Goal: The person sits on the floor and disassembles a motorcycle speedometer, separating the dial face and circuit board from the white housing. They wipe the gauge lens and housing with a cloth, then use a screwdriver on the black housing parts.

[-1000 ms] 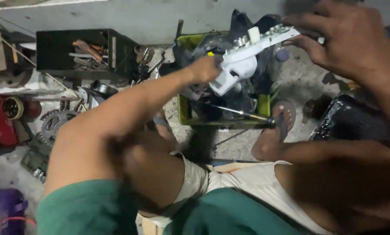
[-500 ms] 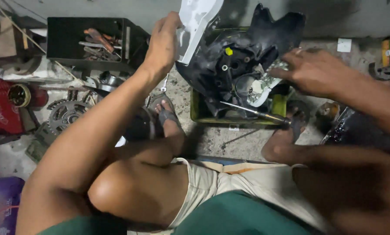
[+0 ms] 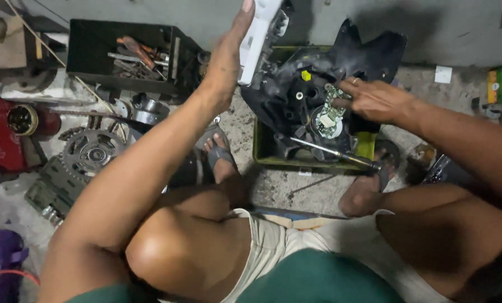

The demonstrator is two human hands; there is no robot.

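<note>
At the far left the concrete floor [image 3: 245,126] is crowded: a red can [image 3: 1,140], a toothed sprocket [image 3: 91,152] and a socket set [image 3: 52,193] leave little free room. Behind them a black crate [image 3: 125,56] holds loose hand tools. The left hand [image 3: 228,53] is raised, fingers [image 3: 244,17] straight and together, pressed flat against a white plastic cover [image 3: 256,33] held upright at the top edge. Bare floor shows between the sandalled feet. A green tray [image 3: 262,151] holds a black housing [image 3: 318,84] with a screwdriver [image 3: 332,152] lying across it. The right hand [image 3: 377,100] rests on the housing, fingers [image 3: 346,90] slightly apart, touching a round circuit board [image 3: 328,115].
</note>
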